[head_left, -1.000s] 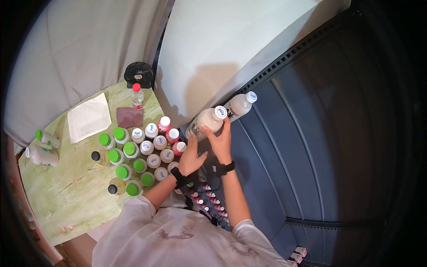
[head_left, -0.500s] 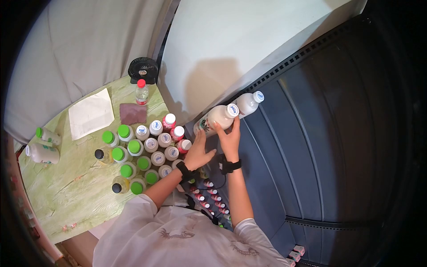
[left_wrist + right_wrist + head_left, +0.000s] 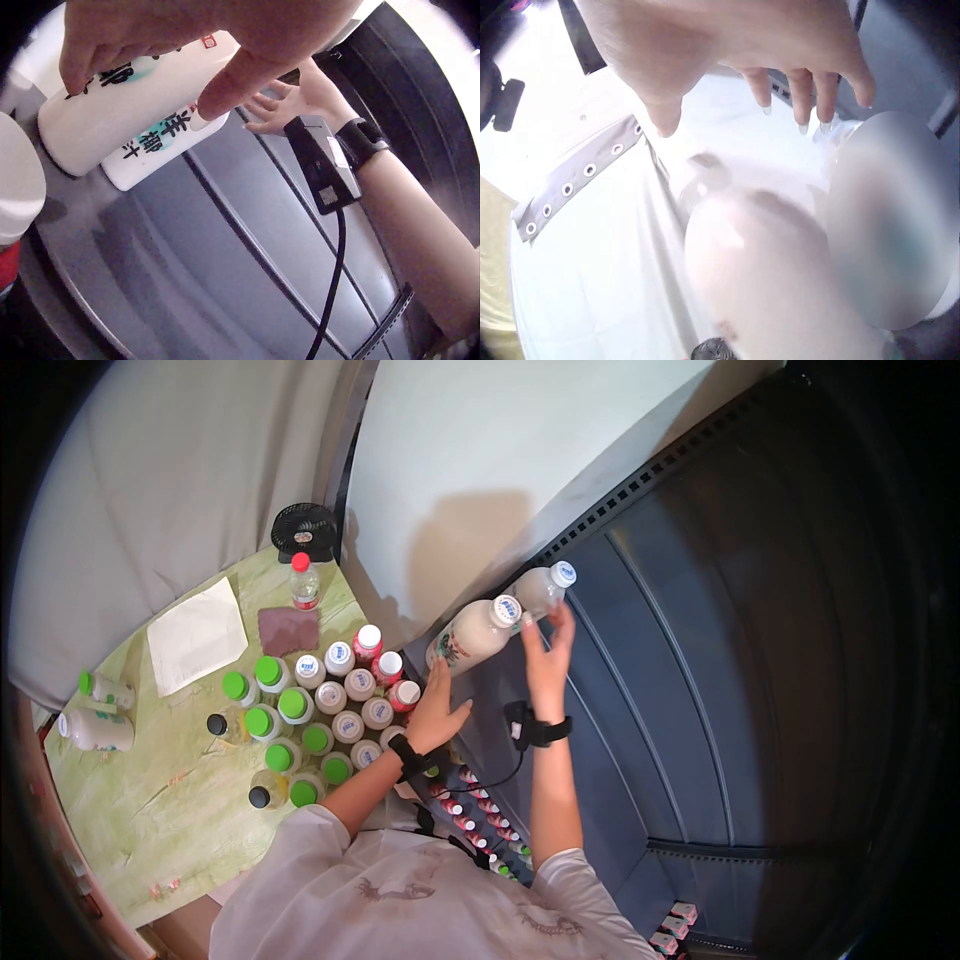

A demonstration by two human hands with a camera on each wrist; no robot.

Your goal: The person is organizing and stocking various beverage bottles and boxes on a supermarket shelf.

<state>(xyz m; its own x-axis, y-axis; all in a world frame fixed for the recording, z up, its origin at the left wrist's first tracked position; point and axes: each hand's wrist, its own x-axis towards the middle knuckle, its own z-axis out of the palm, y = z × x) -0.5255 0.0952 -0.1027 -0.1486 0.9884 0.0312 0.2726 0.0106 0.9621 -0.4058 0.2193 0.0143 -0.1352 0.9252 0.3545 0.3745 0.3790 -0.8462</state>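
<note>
Coconut-juice bottle (image 3: 470, 638): long axis slants, cap (image 3: 506, 610) upper right in head view; left hand (image 3: 431, 718) spread against it, right hand (image 3: 547, 665) spread.

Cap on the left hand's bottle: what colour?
White cap, blue print; best seen in the head view.

White panel (image 3: 440, 450) flanks both bottles (image 3: 474, 638); grey shelf (image 3: 600, 700) side open.

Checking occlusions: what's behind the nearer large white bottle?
A second white bottle. The head view shows its cap and shoulder; the left wrist view, its base and part of its label. The nearer bottle covers part of its side.
</note>
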